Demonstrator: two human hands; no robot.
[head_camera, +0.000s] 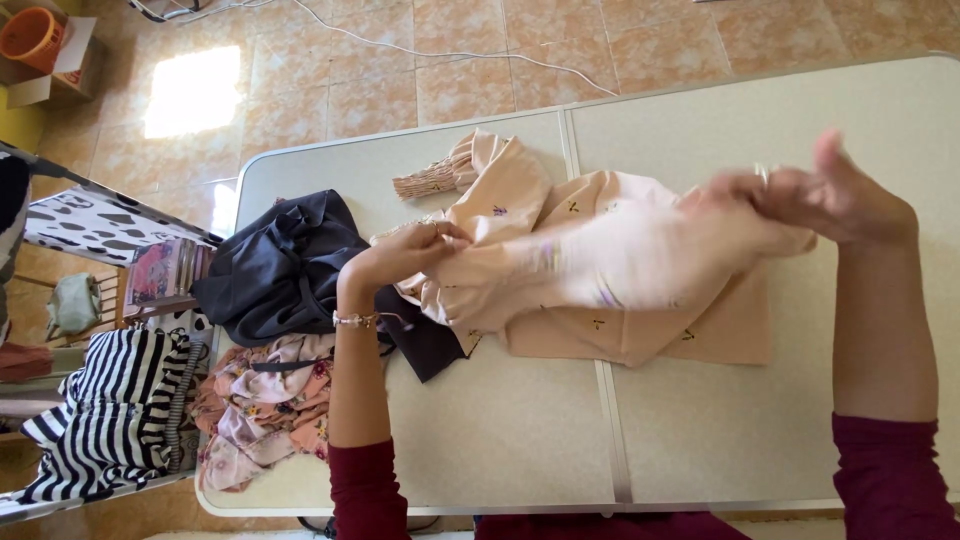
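Observation:
A pale peach garment (640, 320) with small embroidered flowers lies across the middle of a beige folding table (500, 430). My left hand (410, 250) pinches its fabric at the left side, near a smocked cuff (430, 180). My right hand (830, 200) grips another part of the same garment at the right and holds it lifted above the table. The stretch of cloth between my hands is motion-blurred. Both arms wear dark red sleeves, and a bracelet sits on my left wrist.
A dark navy garment (285, 270) and a pink floral one (265, 400) are piled at the table's left end. A black-and-white striped cloth (110, 410) hangs beside the table. An orange basket (30, 35) in a box and a white cable (450, 52) lie on the tiled floor.

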